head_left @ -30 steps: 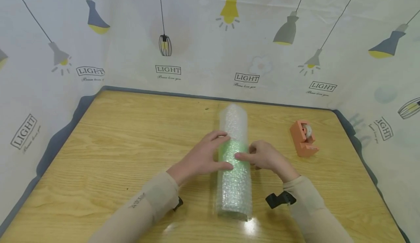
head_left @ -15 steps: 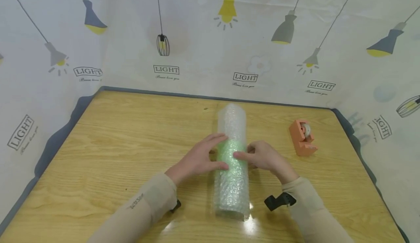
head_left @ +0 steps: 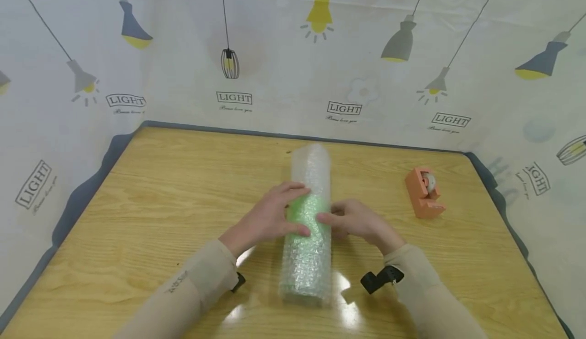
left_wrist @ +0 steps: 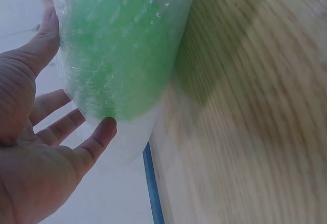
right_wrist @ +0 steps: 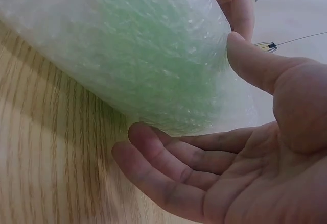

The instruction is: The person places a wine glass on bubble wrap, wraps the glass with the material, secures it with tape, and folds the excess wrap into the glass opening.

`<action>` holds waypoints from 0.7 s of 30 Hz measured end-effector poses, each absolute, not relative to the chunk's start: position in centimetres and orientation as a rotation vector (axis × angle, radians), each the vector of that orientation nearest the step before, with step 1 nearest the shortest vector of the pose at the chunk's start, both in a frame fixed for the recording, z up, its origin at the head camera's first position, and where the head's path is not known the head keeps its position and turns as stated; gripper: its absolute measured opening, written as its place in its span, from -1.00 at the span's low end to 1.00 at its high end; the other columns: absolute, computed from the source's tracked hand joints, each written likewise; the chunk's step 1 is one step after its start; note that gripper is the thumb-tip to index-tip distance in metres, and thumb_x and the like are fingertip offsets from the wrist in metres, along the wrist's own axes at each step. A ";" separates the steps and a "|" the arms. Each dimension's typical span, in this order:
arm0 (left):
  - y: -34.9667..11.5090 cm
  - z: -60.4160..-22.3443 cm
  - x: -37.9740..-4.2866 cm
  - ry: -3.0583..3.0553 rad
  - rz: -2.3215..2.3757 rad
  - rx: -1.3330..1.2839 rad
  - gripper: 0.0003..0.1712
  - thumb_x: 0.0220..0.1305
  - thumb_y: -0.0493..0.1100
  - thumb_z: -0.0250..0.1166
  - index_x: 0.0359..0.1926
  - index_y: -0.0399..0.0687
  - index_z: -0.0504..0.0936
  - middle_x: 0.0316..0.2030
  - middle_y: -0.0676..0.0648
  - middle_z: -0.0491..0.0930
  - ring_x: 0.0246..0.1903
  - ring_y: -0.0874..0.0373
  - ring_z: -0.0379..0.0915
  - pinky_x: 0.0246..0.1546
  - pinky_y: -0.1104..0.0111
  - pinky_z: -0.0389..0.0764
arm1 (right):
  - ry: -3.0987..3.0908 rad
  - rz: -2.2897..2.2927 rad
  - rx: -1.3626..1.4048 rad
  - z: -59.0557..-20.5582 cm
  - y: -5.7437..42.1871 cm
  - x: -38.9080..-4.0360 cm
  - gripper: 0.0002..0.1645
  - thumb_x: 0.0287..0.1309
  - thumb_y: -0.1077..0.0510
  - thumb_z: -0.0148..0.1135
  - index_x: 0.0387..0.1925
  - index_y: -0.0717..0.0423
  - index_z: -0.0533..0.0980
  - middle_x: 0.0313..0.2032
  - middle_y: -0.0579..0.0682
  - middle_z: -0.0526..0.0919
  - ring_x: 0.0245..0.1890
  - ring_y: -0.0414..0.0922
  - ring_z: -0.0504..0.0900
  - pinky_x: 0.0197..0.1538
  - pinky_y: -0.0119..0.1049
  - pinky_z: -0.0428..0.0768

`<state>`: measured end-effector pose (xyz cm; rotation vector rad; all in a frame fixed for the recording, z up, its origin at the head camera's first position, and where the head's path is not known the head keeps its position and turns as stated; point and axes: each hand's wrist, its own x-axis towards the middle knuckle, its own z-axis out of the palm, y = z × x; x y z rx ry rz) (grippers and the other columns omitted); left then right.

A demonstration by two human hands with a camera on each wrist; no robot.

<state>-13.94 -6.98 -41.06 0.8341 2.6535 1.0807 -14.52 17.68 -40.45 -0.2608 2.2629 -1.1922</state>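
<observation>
A roll of bubble wrap (head_left: 305,267) lies lengthwise on the wooden table, with something green (left_wrist: 122,40) showing through its middle; what that is stays hidden. My left hand (head_left: 263,217) rests along the roll's left side with fingers fairly straight and spread, fingertips and thumb touching the wrap. From the right, my right hand (head_left: 359,223) holds the roll, its thumb on the upper surface. In the right wrist view the fingers (right_wrist: 168,188) curve beneath the wrap's lower side.
An orange tape dispenser (head_left: 423,194) with a roll of tape stands on the table (head_left: 192,176) at the right. A lamp-patterned curtain (head_left: 284,59) hangs around the back and sides. Each wrist bears a black strap.
The bubble wrap roll has shifted left across the table, and both hands have moved left with it. The tape dispenser stays where it was.
</observation>
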 end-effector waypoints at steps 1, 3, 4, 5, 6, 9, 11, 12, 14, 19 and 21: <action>-7.1 -41.0 -13.9 2.658 1.076 0.837 0.09 0.00 0.16 0.61 0.52 0.01 0.36 0.51 -0.07 0.28 0.48 -0.12 0.19 0.45 -0.05 0.34 | 2.254 -1.194 -0.265 -40.5 17.6 -14.6 -0.33 0.39 -0.18 0.28 0.13 0.37 0.60 0.02 0.20 0.72 -0.15 -0.01 0.72 -0.01 -0.02 0.73; -7.2 -40.9 -13.9 2.657 1.074 0.836 0.09 0.00 0.16 0.61 0.51 -0.02 0.37 0.50 -0.08 0.29 0.48 -0.12 0.19 0.46 -0.04 0.34 | 2.246 -1.189 -0.273 -40.5 17.4 -14.8 -0.36 0.40 -0.16 0.28 0.11 0.35 0.61 -0.01 0.18 0.74 -0.18 0.00 0.72 -0.03 -0.02 0.74; -7.2 -40.9 -13.9 2.658 1.070 0.835 0.09 0.00 0.16 0.61 0.51 -0.02 0.37 0.50 -0.09 0.29 0.48 -0.12 0.19 0.46 -0.03 0.33 | 2.241 -1.186 -0.276 -40.5 17.4 -14.8 -0.38 0.40 -0.15 0.28 0.10 0.35 0.61 -0.04 0.17 0.74 -0.20 0.01 0.72 -0.04 -0.02 0.74; -7.2 -40.9 -13.9 2.659 1.068 0.838 0.09 0.00 0.16 0.61 0.51 -0.03 0.37 0.50 -0.09 0.29 0.48 -0.12 0.19 0.46 -0.03 0.33 | 2.236 -1.183 -0.278 -40.5 17.3 -14.9 -0.39 0.41 -0.15 0.27 0.10 0.35 0.61 -0.05 0.17 0.74 -0.21 0.01 0.72 -0.06 -0.03 0.74; -7.2 -40.9 -13.9 2.660 1.070 0.839 0.08 0.01 0.16 0.61 0.51 -0.03 0.37 0.50 -0.10 0.29 0.48 -0.12 0.19 0.46 -0.03 0.33 | 2.236 -1.177 -0.282 -40.5 17.3 -15.0 -0.39 0.41 -0.15 0.26 0.10 0.35 0.61 -0.07 0.16 0.75 -0.22 0.01 0.72 -0.07 -0.03 0.74; -7.1 -41.1 -14.0 2.662 1.068 0.843 0.09 0.00 0.17 0.61 0.51 -0.02 0.37 0.50 -0.08 0.28 0.49 -0.11 0.17 0.47 -0.02 0.32 | 2.253 -1.147 -0.291 -40.4 17.5 -14.9 -0.38 0.42 -0.16 0.25 0.11 0.34 0.61 -0.09 0.15 0.75 -0.24 0.02 0.72 -0.12 -0.06 0.74; -6.9 -41.4 -14.0 2.660 1.072 0.837 0.09 0.00 0.18 0.61 0.52 0.01 0.37 0.50 -0.06 0.28 0.49 -0.09 0.16 0.47 -0.02 0.33 | 2.274 -1.120 -0.289 -40.3 17.6 -14.9 -0.35 0.41 -0.18 0.25 0.15 0.34 0.59 -0.09 0.15 0.75 -0.25 0.02 0.72 -0.13 -0.07 0.74; -6.9 -41.5 -14.0 2.659 1.072 0.831 0.10 -0.01 0.19 0.61 0.52 0.02 0.36 0.51 -0.05 0.27 0.49 -0.08 0.15 0.47 -0.02 0.32 | 2.284 -1.109 -0.288 -40.2 17.6 -14.8 -0.33 0.40 -0.18 0.26 0.16 0.35 0.58 -0.09 0.15 0.75 -0.27 0.03 0.72 -0.13 -0.07 0.75; -6.6 -41.6 -14.0 2.660 1.072 0.828 0.10 -0.01 0.21 0.61 0.52 0.05 0.36 0.51 -0.04 0.27 0.49 -0.07 0.13 0.47 -0.02 0.31 | 2.305 -1.089 -0.284 -40.0 17.8 -14.8 -0.30 0.39 -0.19 0.27 0.19 0.37 0.55 -0.11 0.15 0.75 -0.27 0.03 0.72 -0.13 -0.06 0.75; -6.0 -41.8 -14.0 2.677 1.058 0.863 0.10 -0.01 0.23 0.60 0.52 0.04 0.37 0.50 -0.05 0.28 0.48 -0.07 0.13 0.48 0.01 0.30 | 2.334 -1.076 -0.253 -39.4 18.0 -14.5 -0.30 0.37 -0.16 0.31 0.21 0.37 0.53 -0.16 0.14 0.74 -0.21 0.06 0.72 -0.08 -0.03 0.75; -5.8 -41.8 -14.0 2.689 1.043 0.879 0.10 0.00 0.24 0.60 0.52 0.03 0.37 0.49 -0.05 0.28 0.48 -0.07 0.13 0.48 0.03 0.30 | 2.336 -1.083 -0.241 -39.1 18.1 -14.4 -0.31 0.37 -0.13 0.32 0.21 0.38 0.53 -0.12 0.16 0.73 -0.17 0.07 0.72 -0.06 -0.03 0.76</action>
